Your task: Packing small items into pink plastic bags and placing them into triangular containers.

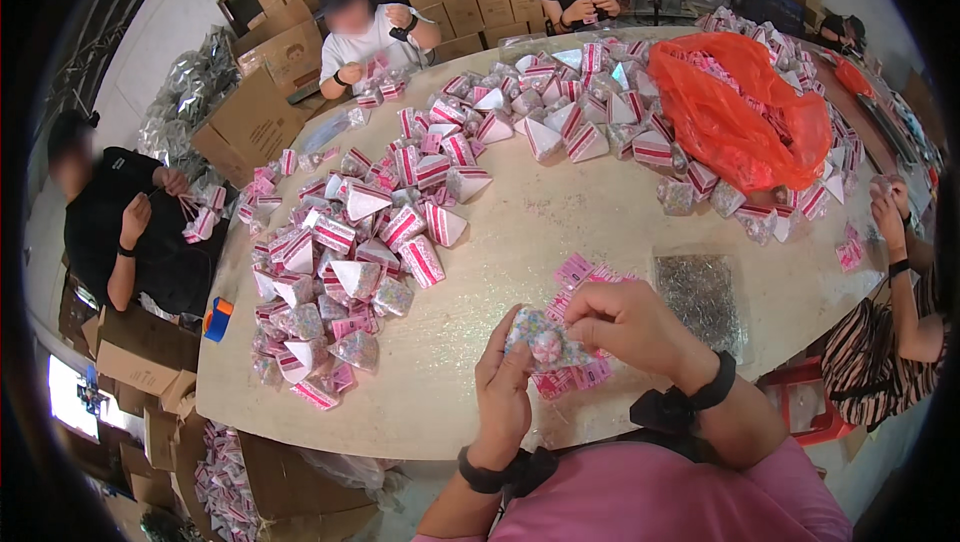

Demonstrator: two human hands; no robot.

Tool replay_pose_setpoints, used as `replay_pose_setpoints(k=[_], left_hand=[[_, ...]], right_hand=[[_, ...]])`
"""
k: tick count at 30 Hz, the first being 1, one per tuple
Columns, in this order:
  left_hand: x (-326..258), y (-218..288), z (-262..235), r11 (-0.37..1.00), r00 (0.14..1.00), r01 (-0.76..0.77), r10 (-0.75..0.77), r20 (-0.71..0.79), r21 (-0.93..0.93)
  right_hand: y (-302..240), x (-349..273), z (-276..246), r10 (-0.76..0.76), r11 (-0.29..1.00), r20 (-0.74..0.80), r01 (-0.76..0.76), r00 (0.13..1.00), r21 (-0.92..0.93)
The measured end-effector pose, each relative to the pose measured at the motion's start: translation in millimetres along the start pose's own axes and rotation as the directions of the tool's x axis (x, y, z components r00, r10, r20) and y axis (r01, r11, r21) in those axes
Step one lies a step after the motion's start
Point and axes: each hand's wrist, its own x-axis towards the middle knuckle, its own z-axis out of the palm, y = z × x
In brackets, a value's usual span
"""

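My left hand (503, 389) and my right hand (625, 325) both grip one small clear packet of pastel sweets (545, 344), held just above the front edge of the round beige table (560, 217). The right hand's fingers pinch the packet's top, while the left cups it from below. Under my hands lie flat pink-and-white striped paper labels (575, 271). To my right sits a clear bag of small silver pieces (702, 299).
Heaps of pink-striped pyramid packets (350, 252) cover the table's left and far side. An orange plastic bag (738, 107) holds more at the far right. Other people sit around the table. Cardboard boxes (262, 120) stand behind and at the lower left.
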Motion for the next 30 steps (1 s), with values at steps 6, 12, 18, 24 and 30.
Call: replay_pose_setpoints(k=[6,12,18,24,30], left_hand=[[0,-1,1,0.999,0.998,-0.047,0.047,-0.032,0.012],[1,-5,-1,0.975,0.989,-0.127,0.139,-0.057,0.184],[2,-11,-5,0.930,0.974,-0.191,0.220,-0.061,0.315],[3,-12,-5,0.917,0.969,-0.199,0.237,-0.069,0.346],[3,-14,-7,0.906,0.967,-0.205,0.246,-0.068,0.369]], right_hand=[[-7,-12,11,-0.084,0.976,-0.013,0.080,0.996,-0.203],[-6,-15,19,-0.175,0.935,-0.044,0.152,0.984,-0.321],[-3,-14,22,-0.238,0.918,-0.079,0.197,0.968,-0.345],[-5,-15,20,-0.166,0.923,-0.044,0.139,0.985,-0.360],[-2,-14,22,-0.221,0.907,-0.076,0.177,0.972,-0.383]])
